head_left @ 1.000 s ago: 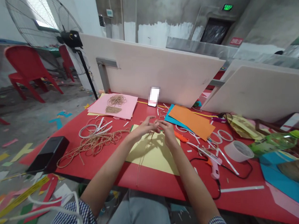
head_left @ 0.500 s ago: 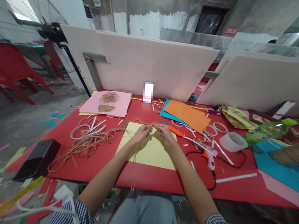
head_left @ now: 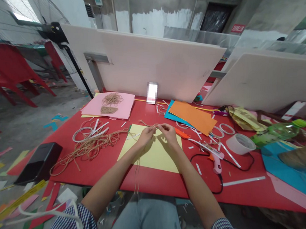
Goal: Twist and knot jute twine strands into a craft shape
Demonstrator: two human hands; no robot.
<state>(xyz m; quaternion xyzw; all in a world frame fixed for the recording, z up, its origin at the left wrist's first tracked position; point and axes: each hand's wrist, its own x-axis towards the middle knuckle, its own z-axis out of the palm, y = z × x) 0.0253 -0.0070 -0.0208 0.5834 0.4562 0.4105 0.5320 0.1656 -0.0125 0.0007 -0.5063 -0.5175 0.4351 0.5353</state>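
My left hand (head_left: 146, 136) and my right hand (head_left: 168, 132) meet above a pale yellow sheet (head_left: 151, 158). Both are closed, pinching a thin tan twine (head_left: 144, 122) between thumbs and fingers. One end of the twine sticks out beyond the fingertips at the upper left, and two strands hang past my left wrist over the table's front edge. The fingers partly hide the pinched piece. A loose heap of twine (head_left: 90, 147) lies to the left of the sheet. An orange-handled cutter (head_left: 182, 133) rests just right of my right hand.
On the red table (head_left: 155, 182), a pink glue gun (head_left: 217, 163) with its cord, a tape roll (head_left: 240, 144) and a green bottle (head_left: 279, 133) are at right. Orange paper (head_left: 193, 116) lies behind. A black box (head_left: 39, 162) stands at the left edge; white boards (head_left: 155, 64) rise behind.
The right fingers have shifted slightly and opened out a little from the left ones, still pinching the twine. My left hand has barely moved.
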